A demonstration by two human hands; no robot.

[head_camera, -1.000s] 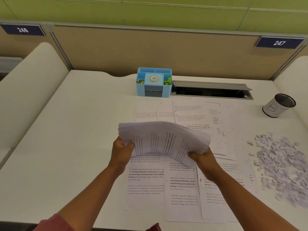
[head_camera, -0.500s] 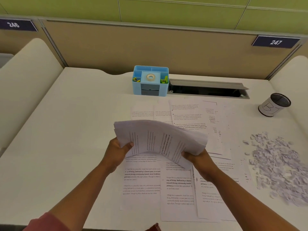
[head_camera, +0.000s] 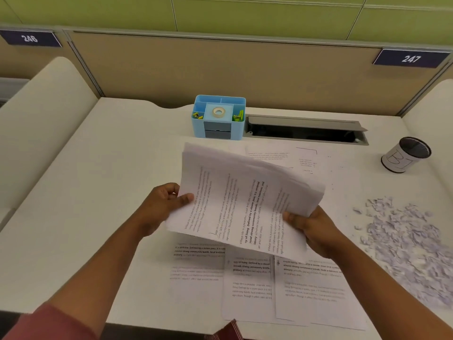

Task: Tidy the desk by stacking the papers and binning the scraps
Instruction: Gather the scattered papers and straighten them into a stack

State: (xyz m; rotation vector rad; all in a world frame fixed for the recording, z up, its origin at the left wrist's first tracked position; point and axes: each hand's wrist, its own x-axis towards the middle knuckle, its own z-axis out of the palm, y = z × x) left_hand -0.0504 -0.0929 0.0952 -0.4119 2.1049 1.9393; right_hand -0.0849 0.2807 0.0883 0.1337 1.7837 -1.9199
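We are holding a sheaf of papers (head_camera: 247,200) above the desk (head_camera: 98,192), printed side up. Our left hand (head_camera: 161,207) is pinching its left edge, thumb on top. Our right hand (head_camera: 316,229) is gripping its right lower corner, fingers curled beneath. More loose sheets (head_camera: 269,278) are lying flat on the desk under the sheaf. The scraps (head_camera: 407,244) are lying heaped at the right, near a small bin (head_camera: 405,154) standing behind them. A blue organizer (head_camera: 218,116) is standing at the back.
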